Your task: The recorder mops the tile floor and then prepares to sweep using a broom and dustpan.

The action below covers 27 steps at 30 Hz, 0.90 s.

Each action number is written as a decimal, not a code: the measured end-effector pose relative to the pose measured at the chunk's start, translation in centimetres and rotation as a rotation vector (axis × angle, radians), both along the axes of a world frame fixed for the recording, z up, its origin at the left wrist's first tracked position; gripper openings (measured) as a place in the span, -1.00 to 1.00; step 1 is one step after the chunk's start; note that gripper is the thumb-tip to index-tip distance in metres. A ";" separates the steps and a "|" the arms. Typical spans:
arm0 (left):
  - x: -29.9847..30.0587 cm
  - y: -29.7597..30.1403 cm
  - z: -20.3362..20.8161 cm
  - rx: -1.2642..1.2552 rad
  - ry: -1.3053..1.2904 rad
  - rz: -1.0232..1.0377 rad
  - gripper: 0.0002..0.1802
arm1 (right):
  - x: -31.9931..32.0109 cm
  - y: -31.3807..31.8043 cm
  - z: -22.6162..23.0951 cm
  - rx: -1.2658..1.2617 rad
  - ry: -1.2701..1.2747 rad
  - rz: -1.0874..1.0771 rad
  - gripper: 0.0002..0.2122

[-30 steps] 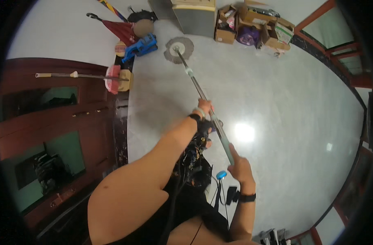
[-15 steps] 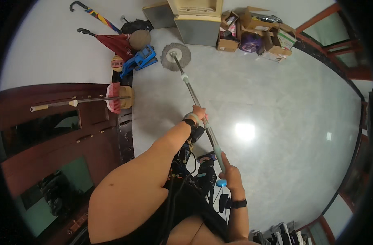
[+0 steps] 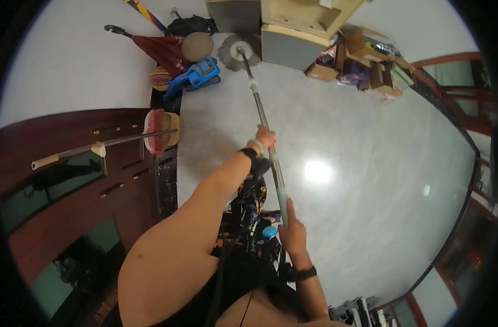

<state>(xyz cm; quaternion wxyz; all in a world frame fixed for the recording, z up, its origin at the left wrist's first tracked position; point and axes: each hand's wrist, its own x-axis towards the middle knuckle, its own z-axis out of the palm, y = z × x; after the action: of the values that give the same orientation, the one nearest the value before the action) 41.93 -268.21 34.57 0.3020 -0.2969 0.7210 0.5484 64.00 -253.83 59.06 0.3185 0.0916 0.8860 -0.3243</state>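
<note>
A spin mop with a grey string head (image 3: 228,56) lies flat to the floor at the far wall, beside the base of a grey-fronted cabinet. Its metal pole (image 3: 261,110) slants back toward me. My left hand (image 3: 266,136) is closed around the middle of that pole. Lower down, my right hand (image 3: 295,237) grips the pale green end, one digit stretched along it. A round blue piece (image 3: 269,232) sits just left of my right hand; what it belongs to I cannot tell.
At the far left are a blue toy excavator (image 3: 200,73), a basketball (image 3: 161,79) and a red umbrella (image 3: 159,52). A pink broom (image 3: 155,132) stands with a tan dustpan (image 3: 175,131) by the dark red cabinet (image 3: 69,128). Cardboard boxes (image 3: 388,79) line the far right wall beside the grey-fronted cabinet (image 3: 290,49).
The mop head has gone farther out, up against the far wall and partly behind the cabinet's corner. Both hands moved slightly forward or left with the pole. The view has turned a little.
</note>
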 end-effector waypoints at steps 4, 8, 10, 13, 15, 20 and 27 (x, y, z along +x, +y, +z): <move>-1.3 -3.7 0.0 0.168 0.024 0.078 -0.48 | -1.8 -2.7 2.2 -0.001 0.038 0.046 -0.20; -2.5 -5.8 2.2 0.197 0.041 0.191 -0.56 | -4.3 -3.8 1.9 -0.046 0.063 0.148 -0.18; -3.9 -6.9 0.2 0.170 0.041 0.273 -0.64 | -5.9 -3.4 1.4 0.000 0.092 0.248 -0.17; -5.1 -7.4 0.0 0.237 0.024 0.380 -0.63 | -8.3 -2.3 2.2 0.047 0.075 0.260 -0.17; -4.8 -6.6 -0.7 0.296 0.001 0.364 -0.62 | -7.8 -1.7 2.4 0.059 0.075 0.211 -0.17; -3.4 -2.9 1.7 0.099 0.021 0.196 -0.58 | -3.6 -1.8 1.2 0.024 0.027 0.028 -0.20; -3.0 -4.2 2.5 0.216 0.027 0.230 -0.59 | -4.4 -2.3 2.4 -0.044 0.053 0.131 -0.23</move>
<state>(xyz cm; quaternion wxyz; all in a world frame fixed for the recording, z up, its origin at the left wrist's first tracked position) 38.91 -272.44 37.04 0.2578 -0.3357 0.6231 0.6577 59.58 -256.17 61.42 0.3173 0.0179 0.8910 -0.3244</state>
